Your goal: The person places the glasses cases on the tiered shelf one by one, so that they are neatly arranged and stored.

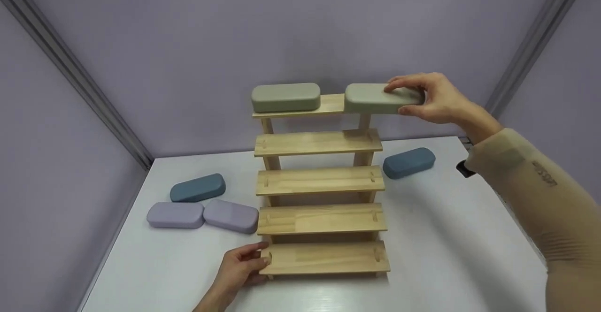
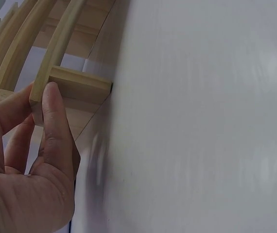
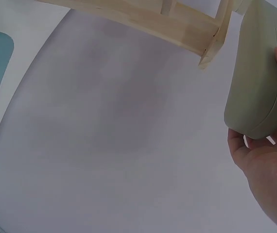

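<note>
A wooden stepped rack [image 1: 321, 180] with several shelves stands on the white table. My right hand [image 1: 439, 98] grips the right end of a pale green glasses case [image 1: 371, 97] at the height of the top shelf; the case overlaps that shelf's right end in the head view. In the right wrist view, thumb and fingers wrap the end of this closed case [image 3: 257, 73]. A second green case [image 1: 286, 98] sits on the left of the top shelf. My left hand [image 1: 239, 267] pinches the left end of the lowest shelf, thumb on top; the left wrist view shows its fingers [image 2: 56, 121] on the wood.
Left of the rack lie a blue case [image 1: 198, 188] and two lilac cases [image 1: 175, 215], the nearer one close to the rack's side. Another blue case [image 1: 409, 163] lies to the right. A pale wall [image 1: 300, 30] rises behind the table.
</note>
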The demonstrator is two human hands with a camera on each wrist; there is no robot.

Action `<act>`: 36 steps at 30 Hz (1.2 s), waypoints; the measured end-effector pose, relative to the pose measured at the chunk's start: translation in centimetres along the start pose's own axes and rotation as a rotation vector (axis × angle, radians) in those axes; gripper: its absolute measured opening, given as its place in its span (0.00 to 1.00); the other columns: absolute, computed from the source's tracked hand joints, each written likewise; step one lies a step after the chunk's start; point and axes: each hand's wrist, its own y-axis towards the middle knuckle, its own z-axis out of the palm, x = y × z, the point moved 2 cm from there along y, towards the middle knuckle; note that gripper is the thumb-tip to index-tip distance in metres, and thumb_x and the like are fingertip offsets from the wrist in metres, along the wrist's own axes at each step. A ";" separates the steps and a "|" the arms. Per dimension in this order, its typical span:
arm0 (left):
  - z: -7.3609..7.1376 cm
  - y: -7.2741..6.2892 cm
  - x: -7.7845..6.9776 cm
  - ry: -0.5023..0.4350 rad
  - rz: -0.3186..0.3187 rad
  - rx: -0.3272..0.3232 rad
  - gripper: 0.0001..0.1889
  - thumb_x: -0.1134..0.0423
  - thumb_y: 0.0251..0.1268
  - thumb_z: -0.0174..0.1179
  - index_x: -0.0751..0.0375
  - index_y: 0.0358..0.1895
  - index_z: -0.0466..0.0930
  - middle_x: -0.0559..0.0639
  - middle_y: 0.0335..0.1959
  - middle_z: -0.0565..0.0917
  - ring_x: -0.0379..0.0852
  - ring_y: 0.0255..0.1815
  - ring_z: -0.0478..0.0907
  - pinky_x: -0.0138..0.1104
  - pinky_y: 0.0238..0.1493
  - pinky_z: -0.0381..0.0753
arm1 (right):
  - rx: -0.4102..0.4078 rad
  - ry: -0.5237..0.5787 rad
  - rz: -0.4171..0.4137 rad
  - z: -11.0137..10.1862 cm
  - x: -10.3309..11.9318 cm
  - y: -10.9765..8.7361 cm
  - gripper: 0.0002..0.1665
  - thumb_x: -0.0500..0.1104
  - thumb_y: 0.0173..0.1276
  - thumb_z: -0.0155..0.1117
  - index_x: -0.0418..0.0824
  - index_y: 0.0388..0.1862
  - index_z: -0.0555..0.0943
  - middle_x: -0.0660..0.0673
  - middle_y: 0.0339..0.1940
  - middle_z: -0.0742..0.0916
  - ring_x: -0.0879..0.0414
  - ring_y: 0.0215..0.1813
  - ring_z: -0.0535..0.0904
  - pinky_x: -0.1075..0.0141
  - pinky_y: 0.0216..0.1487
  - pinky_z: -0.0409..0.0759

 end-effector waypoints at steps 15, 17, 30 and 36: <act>0.3 -0.3 0.3 0.008 0.010 0.009 0.29 0.70 0.67 0.76 0.66 0.72 0.85 0.46 0.44 0.75 0.39 0.42 0.85 0.36 0.41 0.96 | 0.075 0.047 0.023 2.9 0.9 5.5 0.32 0.27 0.65 0.73 0.46 0.67 0.90 0.36 0.70 0.89 0.49 0.60 0.79 0.70 0.59 0.74; 0.4 -0.3 0.3 0.007 0.011 0.012 0.29 0.70 0.67 0.76 0.66 0.72 0.85 0.46 0.45 0.75 0.39 0.42 0.85 0.36 0.41 0.96 | 0.081 0.050 0.031 3.0 0.7 5.7 0.32 0.27 0.65 0.73 0.46 0.68 0.90 0.36 0.71 0.88 0.48 0.62 0.79 0.69 0.60 0.74; 0.5 -0.4 0.4 0.020 0.007 0.005 0.29 0.70 0.69 0.76 0.67 0.73 0.84 0.45 0.42 0.78 0.39 0.42 0.85 0.34 0.40 0.95 | 0.109 0.070 0.057 3.5 0.1 6.1 0.32 0.28 0.67 0.71 0.44 0.70 0.87 0.37 0.73 0.87 0.46 0.65 0.79 0.62 0.67 0.73; 0.5 -0.3 0.5 0.015 0.017 0.010 0.30 0.70 0.69 0.76 0.68 0.73 0.84 0.45 0.41 0.78 0.38 0.43 0.86 0.34 0.41 0.95 | 0.104 0.060 0.056 3.6 0.3 6.0 0.32 0.28 0.67 0.72 0.44 0.70 0.87 0.37 0.75 0.86 0.44 0.67 0.80 0.57 0.69 0.73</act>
